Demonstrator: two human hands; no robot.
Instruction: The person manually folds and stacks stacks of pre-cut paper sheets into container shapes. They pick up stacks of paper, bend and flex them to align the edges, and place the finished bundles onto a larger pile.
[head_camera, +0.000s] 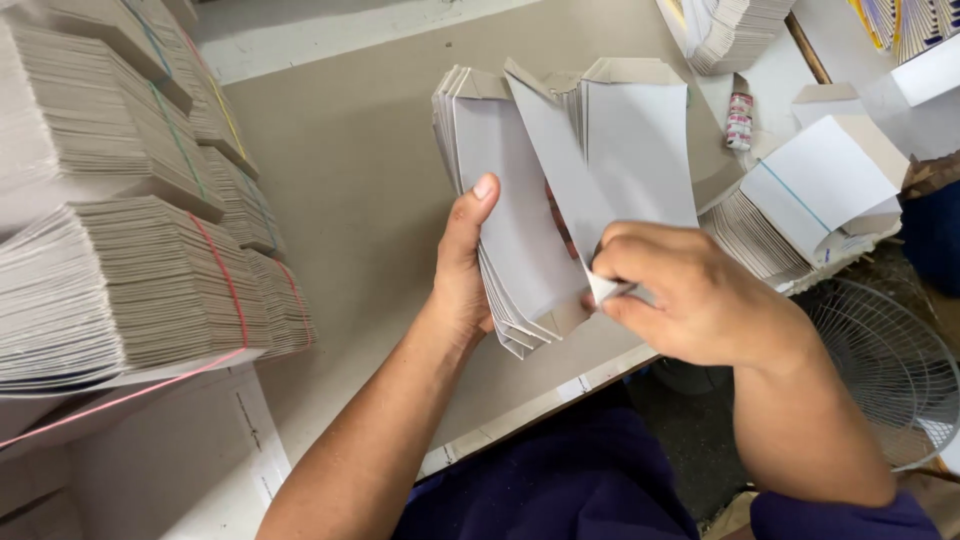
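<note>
nearest the camera, two bare forearms rise over a dark blue lap. the right hand (690, 295) is curled nearly shut, thumb and fingertips pinching the lower corner of one flat grey-white carton blank (610, 160) and drawing it off at a slant. the left hand (462, 270) is wrapped around one fanned stack of blanks (510, 230), thumb pressed flat on the front sheet, the other fingers hidden behind; the stack stands upright above the brown cardboard-covered table (350, 170). how many blanks it holds cannot be counted.

at left, about five banded bundles of folded cartons (130, 280) lie in a row, tied with red, green and yellow rubber bands, the outer ones cut off by the frame. at right, one wire fan guard (890, 360) shows partly. farther off, another pile of blanks (800, 205), one small glue tube (739, 118), and more stacks clipped by the top edge.
</note>
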